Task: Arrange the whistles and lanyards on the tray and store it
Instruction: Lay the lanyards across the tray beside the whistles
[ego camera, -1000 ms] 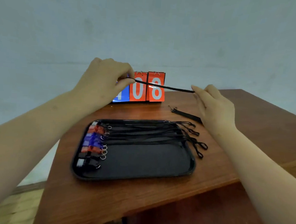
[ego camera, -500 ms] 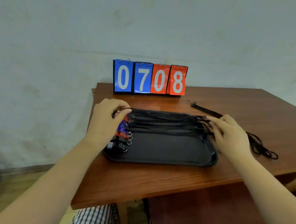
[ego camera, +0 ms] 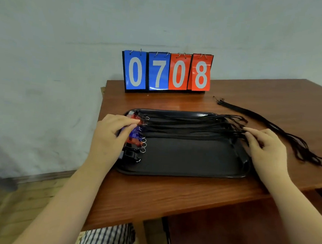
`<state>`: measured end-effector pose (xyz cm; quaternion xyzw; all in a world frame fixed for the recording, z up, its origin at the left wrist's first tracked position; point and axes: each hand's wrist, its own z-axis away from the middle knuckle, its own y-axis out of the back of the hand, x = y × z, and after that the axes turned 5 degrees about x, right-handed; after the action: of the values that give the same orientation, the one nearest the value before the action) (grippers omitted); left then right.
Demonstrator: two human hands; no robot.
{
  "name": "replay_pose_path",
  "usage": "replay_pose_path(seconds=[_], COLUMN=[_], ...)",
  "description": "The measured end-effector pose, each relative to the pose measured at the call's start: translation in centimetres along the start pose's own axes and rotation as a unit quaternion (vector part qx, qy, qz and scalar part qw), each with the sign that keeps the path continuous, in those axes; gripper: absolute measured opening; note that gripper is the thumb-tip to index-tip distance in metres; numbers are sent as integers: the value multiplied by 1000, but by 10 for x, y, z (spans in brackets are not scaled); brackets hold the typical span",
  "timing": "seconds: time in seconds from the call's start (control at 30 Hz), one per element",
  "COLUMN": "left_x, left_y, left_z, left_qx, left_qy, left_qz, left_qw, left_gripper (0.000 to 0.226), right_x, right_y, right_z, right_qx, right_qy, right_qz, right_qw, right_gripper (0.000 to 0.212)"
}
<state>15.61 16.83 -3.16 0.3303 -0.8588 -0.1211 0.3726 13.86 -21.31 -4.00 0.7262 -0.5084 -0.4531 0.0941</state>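
Note:
A black tray [ego camera: 182,159] lies on the wooden table [ego camera: 170,195]. Red, blue and black whistles [ego camera: 136,142] with metal rings line its left edge. Several black lanyards [ego camera: 190,126] stretch across the tray's far half, their loop ends hanging over the right rim. My left hand [ego camera: 111,137] sits over the whistle row and pinches the left end of a lanyard between thumb and forefinger. At the tray's right rim, my right hand [ego camera: 267,148] holds the same lanyard's loop end with its fingertips.
A loose bundle of black lanyards [ego camera: 281,130] lies on the table to the right of the tray. A flip scoreboard [ego camera: 166,72] reading 0708 stands at the table's back edge against the wall. The table's front edge is close to me.
A second ago both hands held one lanyard taut in the air above the tray. They have come down and laid it across the tray beside the others.

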Motion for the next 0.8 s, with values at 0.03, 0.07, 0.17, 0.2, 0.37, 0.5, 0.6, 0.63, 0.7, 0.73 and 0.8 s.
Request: replay_pose_path(seconds=[0.03,0.07,0.17,0.2,0.37,0.5,0.6,0.63,0.7,0.73,0.8], left_x=[0,-1,2,3,4,5,4,3,0,-1,-3], left_y=[-1,-2,-2,-2,1,1,0,0,-1,-2,-3], left_z=[0,0,1,2,4,3,2,2,1,0,0], left_qx=[-5,-7,-6,-8,-32,-42,-50,-52,-54,-56,-60], left_qy=[-3,3,67,80,96,132,147,149,152,155,168], left_qz=[-2,1,40,51,69,102,116,117,120,124,134], left_qw=[1000,1000,997,995,992,985,981,980,980,978,975], left_gripper=[19,20,18,17,18,20,18,18,17,17,17], right_x=[1,2,5,5,1,-2,-4,-4,-4,-4,-3], right_y=[-2,-3,-4,-4,-2,0,1,1,1,1,0], right_z=[0,0,-1,-1,2,3,4,4,4,4,4], right_qx=[-5,-8,-6,-3,-2,-3,-3,-2,0,0,-1], right_qy=[-1,-2,-10,-10,-21,-30,-37,-41,-52,-59,-74], right_qz=[6,13,21,21,3,-6,-14,-18,-26,-30,-38], right_qw=[1000,1000,1000,1000,1000,1000,999,999,998,998,997], right_gripper=[23,23,22,21,14,12,11,11,10,9,6])
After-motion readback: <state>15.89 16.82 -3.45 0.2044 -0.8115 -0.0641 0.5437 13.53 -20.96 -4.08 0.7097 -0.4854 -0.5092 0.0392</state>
